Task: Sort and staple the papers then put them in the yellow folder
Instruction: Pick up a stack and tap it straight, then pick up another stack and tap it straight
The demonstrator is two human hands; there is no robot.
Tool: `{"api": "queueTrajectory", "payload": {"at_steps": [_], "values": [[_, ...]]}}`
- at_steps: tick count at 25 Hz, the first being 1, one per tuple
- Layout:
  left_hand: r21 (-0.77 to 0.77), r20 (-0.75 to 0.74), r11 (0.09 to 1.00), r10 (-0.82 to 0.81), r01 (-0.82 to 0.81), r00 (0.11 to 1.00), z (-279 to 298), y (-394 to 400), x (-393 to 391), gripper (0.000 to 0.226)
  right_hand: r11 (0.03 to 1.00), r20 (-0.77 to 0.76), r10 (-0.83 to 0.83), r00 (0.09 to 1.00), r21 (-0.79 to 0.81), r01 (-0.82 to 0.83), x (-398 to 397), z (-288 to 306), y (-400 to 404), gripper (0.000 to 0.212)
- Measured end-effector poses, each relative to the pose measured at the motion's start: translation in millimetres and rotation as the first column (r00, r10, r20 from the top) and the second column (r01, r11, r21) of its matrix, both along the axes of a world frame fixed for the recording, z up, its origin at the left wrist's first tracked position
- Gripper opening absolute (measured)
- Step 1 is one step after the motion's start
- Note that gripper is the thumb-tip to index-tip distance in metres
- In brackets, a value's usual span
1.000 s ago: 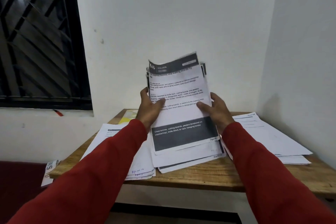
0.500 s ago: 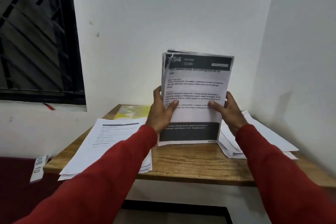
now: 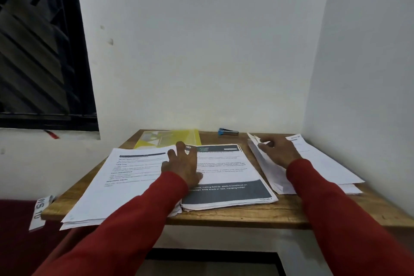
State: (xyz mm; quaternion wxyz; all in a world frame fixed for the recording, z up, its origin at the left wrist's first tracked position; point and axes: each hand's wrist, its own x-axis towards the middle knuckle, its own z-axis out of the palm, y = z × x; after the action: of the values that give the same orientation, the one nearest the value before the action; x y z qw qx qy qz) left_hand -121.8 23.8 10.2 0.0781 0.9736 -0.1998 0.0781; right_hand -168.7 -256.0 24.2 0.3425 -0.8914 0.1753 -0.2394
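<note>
Three loose stacks of printed white paper lie on a small wooden table (image 3: pixel 224 215): the left hand (image 3: pixel 182 163) rests flat, fingers spread, on the middle dark-banded stack (image 3: pixel 226 177), while the right hand (image 3: pixel 279 152) pinches the top sheets of the right stack (image 3: pixel 322 163). Sorting looks underway; the blue stapler (image 3: pixel 228 132) and translucent yellow plastic folder (image 3: pixel 172 138) sit untouched at the back edge, so stapling and filing remain
</note>
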Motion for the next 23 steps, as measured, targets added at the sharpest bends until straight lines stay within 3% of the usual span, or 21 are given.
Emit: {"api": "queueTrajectory", "payload": {"at_steps": [2, 4, 7, 8, 10, 13, 17, 22, 23], "values": [[0.038, 0.059, 0.999, -0.03, 0.028, 0.998, -0.3, -9.4, -2.3, 0.062, 0.995, 0.047, -0.101, 0.994, -0.02, 0.102, -11.1, 2.0, -25.9, 0.016], [-0.035, 0.105, 0.993, -0.11, 0.114, 0.988, 5.5, -26.3, 0.2, 0.053, 0.947, -0.01, -0.265, 0.964, -0.194, 0.258, -23.3, 0.2, -57.4, 0.022], [-0.45, -0.131, 0.859, -0.332, 0.243, 0.934, 24.3, -75.2, -2.3, 0.042, 0.798, -0.21, -0.51, 0.834, -0.477, 0.369, -42.9, -10.7, -92.4, 0.041], [-0.576, -0.275, 0.8, -0.384, 0.169, 0.881, 27.8, -96.3, -4.9, 0.037, 0.797, -0.273, -0.533, 0.801, -0.479, 0.368, -47.1, -15.8, -97.7, 0.045], [-0.655, -0.527, 0.754, -0.418, -0.041, 0.74, 26.6, -138.6, -5.7, 0.039, 0.842, -0.38, -0.514, 0.769, -0.395, 0.368, -52.3, -22.6, -101.9, 0.051], [-0.705, -0.637, 0.665, -0.444, -0.244, 0.63, 23.5, -185.0, 0.4, 0.06, 0.88, -0.423, -0.465, 0.778, -0.318, 0.354, -50.4, -28.4, -104.1, 0.057], [-0.71, -0.625, 0.655, -0.418, -0.257, 0.659, 25.6, -216.5, -0.6, 0.042, 0.89, -0.388, -0.448, 0.805, -0.284, 0.358, -48.0, -30.5, -105.7, 0.057], [-0.736, -0.41, 0.673, -0.356, -0.074, 0.84, 11.1, -231.5, 5.5, 0.032, 0.913, -0.254, -0.409, 0.877, -0.124, 0.39, -49.2, -29.0, -117.5, 0.057], [-0.776, -0.352, 0.629, -0.374, -0.045, 0.858, 12.4, -228.9, 2.0, 0.033, 0.921, -0.208, -0.389, 0.897, -0.065, 0.384, -50.2, -29.7, -119.8, 0.063]]}}
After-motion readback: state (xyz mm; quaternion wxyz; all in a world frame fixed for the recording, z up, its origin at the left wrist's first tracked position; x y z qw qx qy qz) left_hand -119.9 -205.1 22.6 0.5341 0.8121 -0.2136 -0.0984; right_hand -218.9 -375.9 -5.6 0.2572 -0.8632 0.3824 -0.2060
